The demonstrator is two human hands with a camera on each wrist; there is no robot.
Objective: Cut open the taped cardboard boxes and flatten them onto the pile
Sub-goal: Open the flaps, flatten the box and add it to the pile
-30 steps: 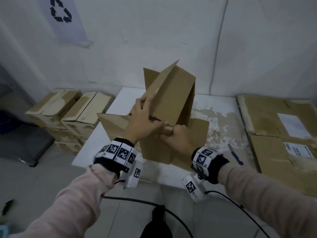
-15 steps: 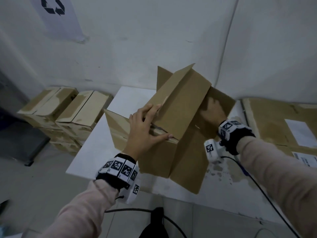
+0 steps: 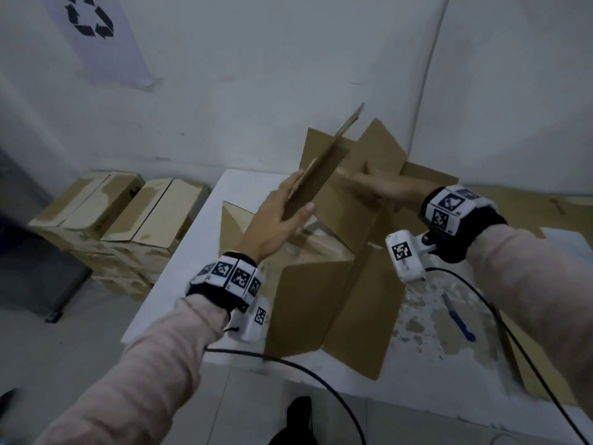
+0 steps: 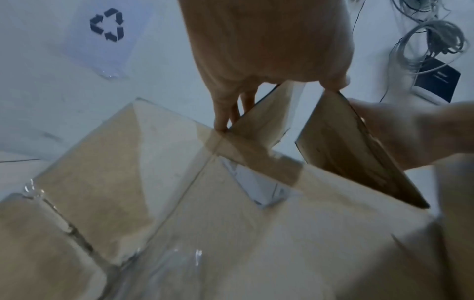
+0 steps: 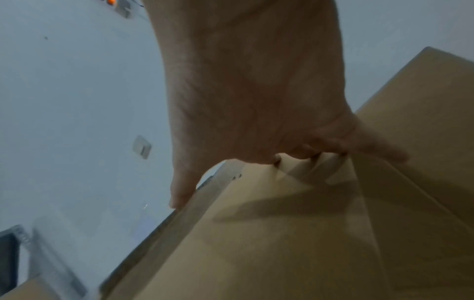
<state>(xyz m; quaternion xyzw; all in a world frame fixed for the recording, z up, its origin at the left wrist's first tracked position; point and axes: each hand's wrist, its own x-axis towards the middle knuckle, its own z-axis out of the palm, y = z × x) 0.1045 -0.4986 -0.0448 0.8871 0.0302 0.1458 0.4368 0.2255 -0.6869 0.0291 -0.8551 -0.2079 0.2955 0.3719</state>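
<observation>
left hand [image 3: 278, 216] raised, gripping upright flap of cardboard box [image 3: 337, 284], right hand [image 3: 383, 187] flat against inner panel

Right hand [image 5: 246, 91] fingers [image 5: 179, 188] pressing opened cardboard box [image 5: 282, 233].

A dark recycling symbol [image 3: 90, 20] stands on a white sheet [image 3: 109, 56] on the wall; no words are legible.
</observation>
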